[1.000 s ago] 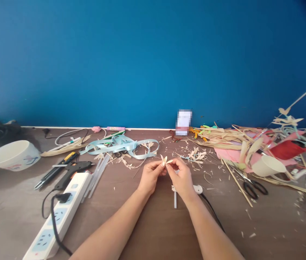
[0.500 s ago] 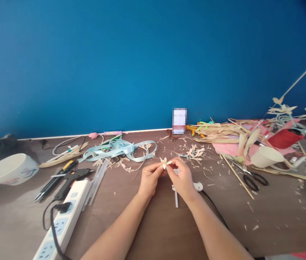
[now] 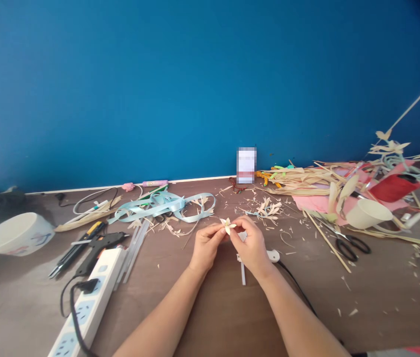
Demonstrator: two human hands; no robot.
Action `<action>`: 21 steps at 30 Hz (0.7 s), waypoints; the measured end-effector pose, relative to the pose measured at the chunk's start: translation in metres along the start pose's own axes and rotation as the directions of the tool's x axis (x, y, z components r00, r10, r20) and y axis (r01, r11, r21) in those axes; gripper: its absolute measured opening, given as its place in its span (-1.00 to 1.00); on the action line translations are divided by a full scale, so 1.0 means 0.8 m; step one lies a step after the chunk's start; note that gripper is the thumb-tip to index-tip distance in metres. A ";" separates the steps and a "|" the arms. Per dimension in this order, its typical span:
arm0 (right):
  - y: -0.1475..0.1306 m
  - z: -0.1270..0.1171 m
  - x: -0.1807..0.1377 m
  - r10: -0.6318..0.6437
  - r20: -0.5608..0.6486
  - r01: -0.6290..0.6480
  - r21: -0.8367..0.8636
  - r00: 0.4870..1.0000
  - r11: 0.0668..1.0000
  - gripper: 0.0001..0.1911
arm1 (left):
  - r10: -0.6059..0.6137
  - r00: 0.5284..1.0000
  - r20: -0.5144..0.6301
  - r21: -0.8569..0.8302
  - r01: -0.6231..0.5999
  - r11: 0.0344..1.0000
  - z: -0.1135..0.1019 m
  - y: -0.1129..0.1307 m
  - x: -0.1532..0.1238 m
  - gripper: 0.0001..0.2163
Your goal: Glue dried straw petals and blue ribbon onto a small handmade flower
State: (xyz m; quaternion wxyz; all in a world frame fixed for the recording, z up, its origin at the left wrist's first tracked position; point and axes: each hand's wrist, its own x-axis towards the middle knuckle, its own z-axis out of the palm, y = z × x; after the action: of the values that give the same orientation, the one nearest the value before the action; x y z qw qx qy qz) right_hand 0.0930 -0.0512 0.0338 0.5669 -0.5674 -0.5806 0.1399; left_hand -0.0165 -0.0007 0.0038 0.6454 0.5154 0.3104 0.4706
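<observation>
A small cream flower (image 3: 228,226) with pointed petals, looking like dried husk, is pinched between my two hands over the middle of the table. My left hand (image 3: 207,243) holds it from the left with thumb and fingertips. On its other side my right hand (image 3: 249,243) grips it the same way, fingers closed. Just beneath my right hand lies a white glue gun (image 3: 272,256) with a black cord, and a clear glue stick (image 3: 243,274) shows below the wrist. The flower's underside is hidden by my fingers.
On the left are a white bowl (image 3: 16,233), a utility knife (image 3: 76,248), a black glue gun (image 3: 101,248), a power strip (image 3: 87,307) and light-blue ribbon (image 3: 165,206). To the right are scissors (image 3: 351,246), a cup (image 3: 368,214), husk strips (image 3: 306,181) and red thread (image 3: 394,188). Scraps litter the table.
The flower has turned slightly between my fingertips, so its petals show more to the camera. Both hands keep almost the same place; the view has shifted a little.
</observation>
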 end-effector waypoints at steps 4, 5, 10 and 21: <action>0.000 0.000 -0.001 -0.002 0.003 0.002 -0.002 1.000 1.000 -0.92 | 0.018 1.000 0.014 0.034 -0.019 0.999 -0.001 0.000 -0.001 -0.81; 0.000 0.000 -0.001 -0.002 0.003 0.002 -0.003 1.000 1.000 -0.92 | 0.020 1.000 0.015 0.041 -0.021 0.999 0.000 0.000 -0.001 -0.80; -0.001 0.000 -0.002 -0.011 -0.002 0.011 -0.002 1.000 1.000 -0.91 | 0.020 1.000 0.006 0.046 -0.020 0.999 0.002 0.003 -0.003 -0.78; -0.001 -0.001 -0.001 -0.049 -0.031 0.050 0.008 0.998 0.999 -0.89 | 0.054 0.995 0.088 0.064 -0.059 0.996 0.001 0.009 -0.005 -0.80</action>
State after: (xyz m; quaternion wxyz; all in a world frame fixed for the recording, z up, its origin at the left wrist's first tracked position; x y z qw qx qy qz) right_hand 0.0931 -0.0527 0.0348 0.5815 -0.5523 -0.5852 0.1198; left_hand -0.0191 -0.0043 0.0105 0.6272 0.5648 0.2831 0.4555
